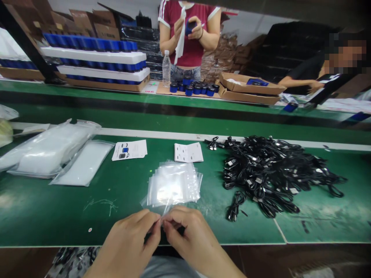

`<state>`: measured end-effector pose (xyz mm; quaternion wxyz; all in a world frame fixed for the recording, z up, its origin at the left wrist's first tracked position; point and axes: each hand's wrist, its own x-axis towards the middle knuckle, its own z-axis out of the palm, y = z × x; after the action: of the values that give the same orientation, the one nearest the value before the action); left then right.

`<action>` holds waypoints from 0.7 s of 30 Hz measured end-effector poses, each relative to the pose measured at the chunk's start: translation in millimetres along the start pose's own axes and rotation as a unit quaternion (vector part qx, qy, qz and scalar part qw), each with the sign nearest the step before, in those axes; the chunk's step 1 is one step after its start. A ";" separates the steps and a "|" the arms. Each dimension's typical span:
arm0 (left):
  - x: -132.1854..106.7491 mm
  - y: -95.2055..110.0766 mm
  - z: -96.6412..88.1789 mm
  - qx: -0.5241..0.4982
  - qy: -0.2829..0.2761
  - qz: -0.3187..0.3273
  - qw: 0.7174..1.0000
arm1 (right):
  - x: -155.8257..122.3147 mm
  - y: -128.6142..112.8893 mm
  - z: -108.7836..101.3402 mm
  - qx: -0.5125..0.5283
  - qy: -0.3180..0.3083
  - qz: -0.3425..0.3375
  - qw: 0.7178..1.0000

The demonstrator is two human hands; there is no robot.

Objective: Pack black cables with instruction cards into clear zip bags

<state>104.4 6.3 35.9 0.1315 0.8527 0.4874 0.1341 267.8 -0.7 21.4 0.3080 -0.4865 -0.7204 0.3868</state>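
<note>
Two hands (130, 236) (191, 233) pinching plastic (166, 209) near table edge (255, 244); cables (269, 170) apart.

Left hand (131, 234) and right hand (189, 231) pinching clear plastic (166, 209), stacked bags (173, 185), heaped black cables (272, 170)

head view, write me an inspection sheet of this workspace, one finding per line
Surface: green bench top, scuffed at right
Job's things: loose stack of clear zip bags in front of the hands; folded leaflets and printed cards behind; whitish plastic packs at left
Clutter: small round sticker near the front edge
Hands: left hand and right hand pinch what looks like a clear plastic bag, fingertips nearly meeting
Cables: tangled heap of black USB cables at right; one bundled cable in front
Surroundings: person in maroon shirt opposite; clear bottle; another person at right
</note>
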 end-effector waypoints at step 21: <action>12.2 -10.7 30.0 -0.229 0.053 -0.006 0.972 | 0.0 -0.1 14.7 -0.190 0.105 -0.040 0.975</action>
<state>112.6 19.3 5.4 0.2985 0.7887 0.4548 0.2862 255.7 -4.4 14.0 0.2986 -0.5450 -0.7632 0.1771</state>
